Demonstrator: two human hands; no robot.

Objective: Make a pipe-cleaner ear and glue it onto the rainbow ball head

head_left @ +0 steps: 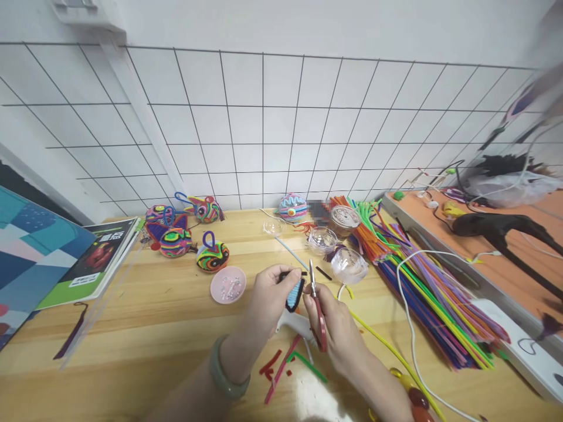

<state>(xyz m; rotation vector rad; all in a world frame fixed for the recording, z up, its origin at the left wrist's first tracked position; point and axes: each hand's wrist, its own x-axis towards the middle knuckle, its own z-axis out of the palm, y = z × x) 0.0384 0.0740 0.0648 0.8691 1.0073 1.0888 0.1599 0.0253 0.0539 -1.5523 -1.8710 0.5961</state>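
Pinched in my left hand point(270, 299) is a flat, pointed piece made of fuzzy pipe cleaner point(294, 295), light blue inside with a black border. My right hand point(334, 322) grips a pair of scissors point(312, 278) by red handles, blades pointing up and lying just right of the piece. Whether the blades touch it I cannot tell. Under my hands lies a white glue gun point(297, 322), partly hidden. Cut pipe cleaners lie nearer me: a green strip point(310, 367), a pink strip point(278, 384) and red bits point(269, 364). A short black length point(324, 273) rests beyond the scissors.
A pink dish point(228, 285) holds small beads. Several colourful balls point(213, 255) stand at the back left, with clear plastic half-shells point(349, 266) right of centre. Bundled pipe cleaners point(433, 299), a white cable point(407, 305) and a power strip point(519, 346) occupy the right side.
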